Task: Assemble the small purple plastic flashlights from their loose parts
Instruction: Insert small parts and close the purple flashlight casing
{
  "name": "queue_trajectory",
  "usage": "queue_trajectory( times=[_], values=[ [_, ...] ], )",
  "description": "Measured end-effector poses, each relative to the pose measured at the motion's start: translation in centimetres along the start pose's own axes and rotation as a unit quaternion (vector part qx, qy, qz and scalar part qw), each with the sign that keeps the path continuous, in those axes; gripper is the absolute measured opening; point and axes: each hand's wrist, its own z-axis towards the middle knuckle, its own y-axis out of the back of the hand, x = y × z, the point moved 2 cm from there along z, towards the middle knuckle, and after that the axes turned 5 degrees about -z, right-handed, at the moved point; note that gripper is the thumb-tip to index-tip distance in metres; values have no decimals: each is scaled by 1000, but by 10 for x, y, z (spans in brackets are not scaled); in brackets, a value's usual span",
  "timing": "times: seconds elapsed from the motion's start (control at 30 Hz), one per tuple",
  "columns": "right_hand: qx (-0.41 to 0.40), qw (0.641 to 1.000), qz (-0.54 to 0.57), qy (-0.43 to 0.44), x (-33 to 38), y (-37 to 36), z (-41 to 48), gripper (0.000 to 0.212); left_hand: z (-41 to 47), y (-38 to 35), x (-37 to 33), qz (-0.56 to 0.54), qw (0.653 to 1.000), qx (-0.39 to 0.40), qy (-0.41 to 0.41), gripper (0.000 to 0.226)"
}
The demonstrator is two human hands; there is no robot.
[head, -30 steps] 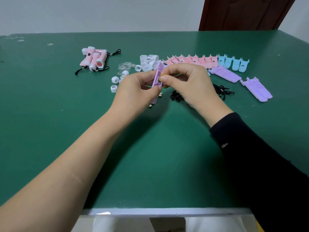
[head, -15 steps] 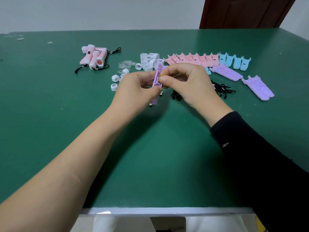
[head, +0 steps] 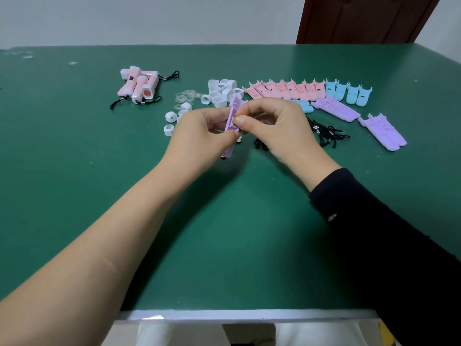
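Fingertips (head: pixel 240 120) of left hand (head: pixel 199 132) and right hand (head: pixel 277 126) pinch one purple shell half (head: pixel 232 111) mid-frame; only pink flashlights (head: pixel 138 86), upper left, look finished, so purple assembly seems barely begun.

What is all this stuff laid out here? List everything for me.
Finished flashlights: three, pink and white, far left.
White caps: a pile, uncounted, far centre.
Clear lenses: several, left of the caps.
Pink shells: one overlapping row, far centre-right.
Blue shells: four, right end of that row.
Purple shells: two clusters, right side.
Held purple shell: one, between both hands.
Black lanyards: a tangle, right of the hands.
Table: one, green.
Door: one, brown, far right.
Left hand: grips the held shell.
Right hand: pinches its middle.
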Motion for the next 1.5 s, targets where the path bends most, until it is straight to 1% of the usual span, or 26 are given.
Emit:
queue_trajectory(
  times=[0.13, 0.27, 0.33, 0.37, 0.43, 0.5, 0.53, 0.73, 0.97, 1.13, 1.2, 1.3, 1.4, 1.43, 1.5],
  values=[
    [-1, 1000, 27, -7, 1, 3, 1, 13, 0, 0, -2, -29, 999, 12, 0, 26],
    [-27, 988, 148, -30, 4, 10, 2, 7, 1, 0, -8, -100, 995, 21, 5, 24],
    [-48, 971, 225, -69, 3, 10, 2, 4, 1, 1, -9, -129, 991, 20, 19, 22],
    [-49, 964, 245, -95, 2, 10, 2, 6, 1, 1, -8, -142, 989, 16, 29, 20],
    [-11, 960, 238, -145, -1, 6, 2, 14, 1, 0, -8, -157, 986, 11, 47, 17],
    [54, 961, 215, -164, -1, 0, 1, 11, 0, -2, -8, -163, 985, 15, 53, 16],
    [71, 961, 212, -163, 0, -4, 0, 8, 0, -2, -8, -167, 984, 18, 53, 14],
    [61, 948, 268, -163, 1, -7, 0, 9, 0, -3, -7, -172, 984, 24, 45, 15],
    [48, 948, 273, -155, 1, -6, 1, 7, -2, -3, -10, -154, 988, 22, 23, 15],
    [51, 950, 269, -152, -2, -7, 0, 6, -2, -4, -8, -159, 987, 18, 29, 15],
    [56, 951, 263, -150, -2, -6, 1, 9, -2, -5, -7, -187, 981, 20, 51, 17],
    [59, 938, 298, -167, -2, -4, 3, 29, -1, -7, -7, -241, 964, 49, 98, 22],
    [55, 930, 316, -181, -5, -3, 5, 27, 0, -8, -8, -293, 940, 92, 148, 16],
    [57, 929, 317, -183, -5, -3, 5, 27, 0, -8, -8, -305, 932, 106, 165, 17],
    [61, 926, 322, -188, -5, -4, 5, 22, -2, -9, -8, -323, 917, 134, 190, 22]
  ],
)
